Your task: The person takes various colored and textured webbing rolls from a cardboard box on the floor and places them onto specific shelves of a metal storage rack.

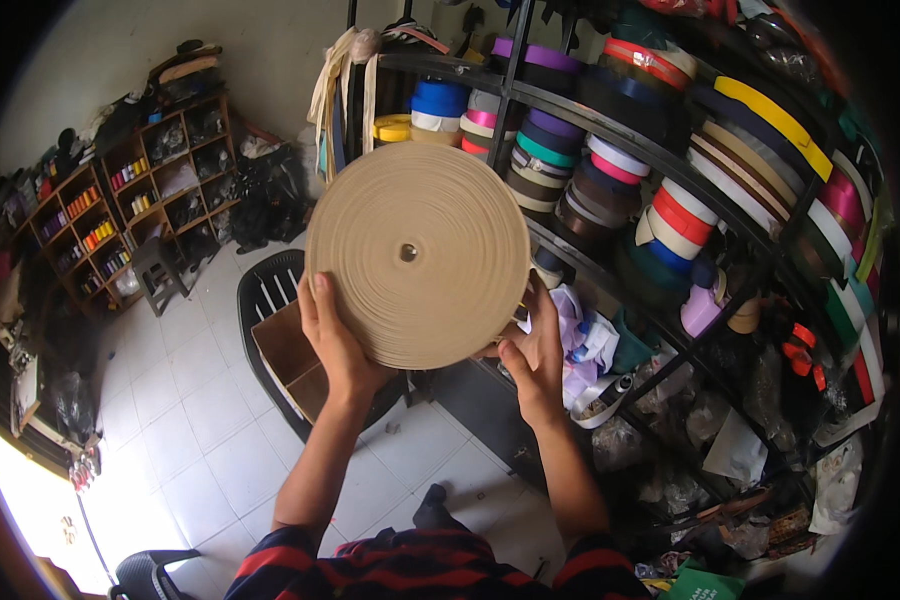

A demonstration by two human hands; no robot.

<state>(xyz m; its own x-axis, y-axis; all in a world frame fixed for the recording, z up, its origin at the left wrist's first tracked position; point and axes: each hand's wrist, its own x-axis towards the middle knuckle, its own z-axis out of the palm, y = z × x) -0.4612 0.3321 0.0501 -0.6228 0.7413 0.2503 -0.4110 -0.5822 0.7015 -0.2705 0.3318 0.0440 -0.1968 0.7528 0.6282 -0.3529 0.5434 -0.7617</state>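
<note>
A large flat roll of beige webbing [440, 300], wound in tight rings around a small centre hole, is held up in front of me with its flat side toward me. My left hand [335, 345] grips its lower left edge, fingertips showing at the rim. At the lower right edge is my right hand [536, 365], closed on the roll with its thumb in front; part of its fingers is hidden behind the roll. Behind and below the roll, a black plastic chair [258, 285] bears an open cardboard box [288, 345], both partly covered by the roll and my left arm.
A black metal rack [630, 145] with several coloured ribbon and webbing rolls stands close on the right. Plastic bags [690, 490] lie around its lower part. Wooden cubbies [160, 170] with thread spools stand at the far left, a dark stool [158, 270] before them on the tiled floor [195, 400].
</note>
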